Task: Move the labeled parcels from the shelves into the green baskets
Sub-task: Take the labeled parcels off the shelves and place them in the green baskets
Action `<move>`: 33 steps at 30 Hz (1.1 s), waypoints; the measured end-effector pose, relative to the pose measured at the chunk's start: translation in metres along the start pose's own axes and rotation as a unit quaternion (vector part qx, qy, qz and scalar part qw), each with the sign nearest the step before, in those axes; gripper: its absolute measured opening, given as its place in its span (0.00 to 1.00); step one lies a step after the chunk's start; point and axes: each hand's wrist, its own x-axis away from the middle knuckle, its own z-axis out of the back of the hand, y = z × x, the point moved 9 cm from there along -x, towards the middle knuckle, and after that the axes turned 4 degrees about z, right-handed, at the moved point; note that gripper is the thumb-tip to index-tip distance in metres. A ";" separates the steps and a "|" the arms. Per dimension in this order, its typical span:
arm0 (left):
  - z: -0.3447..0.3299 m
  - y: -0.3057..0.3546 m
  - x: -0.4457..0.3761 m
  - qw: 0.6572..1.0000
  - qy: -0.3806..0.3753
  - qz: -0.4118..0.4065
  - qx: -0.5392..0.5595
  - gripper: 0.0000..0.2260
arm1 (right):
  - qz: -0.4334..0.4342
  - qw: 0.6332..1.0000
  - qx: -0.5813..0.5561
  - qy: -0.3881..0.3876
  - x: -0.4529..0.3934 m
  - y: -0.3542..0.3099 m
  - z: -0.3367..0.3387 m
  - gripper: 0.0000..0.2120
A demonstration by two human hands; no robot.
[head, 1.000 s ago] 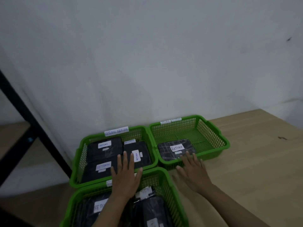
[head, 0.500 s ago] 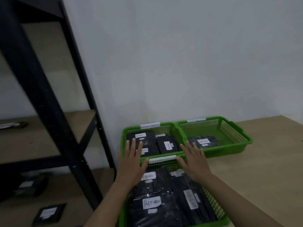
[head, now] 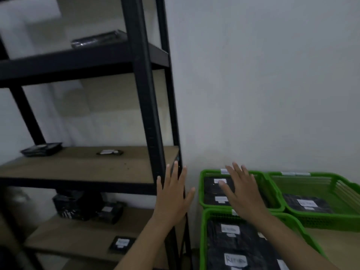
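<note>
Three green baskets stand at the right: a near basket (head: pixel 204 230), a far left basket (head: pixel 202 188) and a far right basket (head: pixel 346 193), each holding black parcels with white labels. On the black shelf unit (head: pixel 150 114) more black parcels lie: one on the top shelf (head: pixel 97 38), two on the middle shelf (head: pixel 41 149) (head: pixel 110 152), and several on the lower shelf (head: pixel 121 243). My left hand (head: pixel 172 193) is spread flat and empty in front of the shelf post. My right hand (head: pixel 240 189) hovers, fingers straight, over the far left basket, holding nothing.
The baskets sit on a wooden table (head: pixel 339 248) against a white wall (head: pixel 263 84). The shelf's upright black post stands between the shelf boards and the baskets, with a narrow gap beside the table.
The view has swung left and up, bringing the shelf unit into sight. Both hands have stayed spread and empty, now sitting left of where they were relative to the baskets.
</note>
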 end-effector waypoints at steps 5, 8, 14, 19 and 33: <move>0.074 -0.041 -0.010 0.995 0.086 0.001 0.053 0.32 | 0.031 0.996 -0.044 0.068 -0.015 -0.064 0.023 0.27; 0.116 -0.067 -0.020 0.992 0.116 -0.006 0.042 0.29 | 0.056 0.991 -0.063 0.108 -0.022 -0.110 0.033 0.27; 0.193 -0.127 -0.030 0.976 0.177 -0.057 0.109 0.36 | 0.121 0.966 -0.076 0.214 -0.044 -0.219 0.063 0.25; 0.248 -0.181 -0.042 0.967 0.220 -0.077 0.102 0.35 | 0.166 0.947 -0.057 0.269 -0.067 -0.305 0.087 0.25; 0.356 -0.236 -0.144 0.943 0.305 -0.075 0.110 0.30 | 0.200 0.945 0.040 0.257 -0.196 -0.414 0.140 0.23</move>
